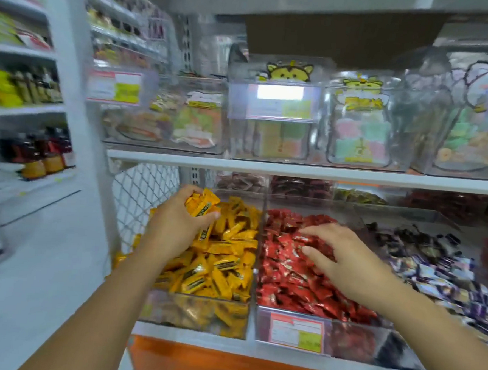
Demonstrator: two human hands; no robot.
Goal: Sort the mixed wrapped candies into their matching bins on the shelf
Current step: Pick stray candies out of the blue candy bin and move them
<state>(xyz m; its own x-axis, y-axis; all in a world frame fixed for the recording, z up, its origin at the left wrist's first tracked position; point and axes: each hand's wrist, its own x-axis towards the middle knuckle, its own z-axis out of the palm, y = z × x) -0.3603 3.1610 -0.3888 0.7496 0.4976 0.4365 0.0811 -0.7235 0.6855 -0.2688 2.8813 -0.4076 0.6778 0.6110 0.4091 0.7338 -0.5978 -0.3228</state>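
Three clear bins stand side by side on the lower shelf. The left bin (194, 316) is full of yellow wrapped candies (223, 266). The middle bin (291, 328) holds red wrapped candies (285, 276). The right bin (423, 216) holds dark purple and white candies (437, 271). My left hand (175, 220) hovers over the yellow bin, shut on a bunch of yellow candies (201, 203). My right hand (338, 253) lies palm down on the red candies, fingers spread and curled into the pile; nothing is visibly held in it.
An upper shelf board (295, 169) hangs close above the bins, carrying clear boxes of packaged sweets (272, 129). A white mesh panel (142, 195) closes the shelf's left side. More candy bins (299, 188) sit behind. Left is an aisle floor (47, 258) and another shelf unit.
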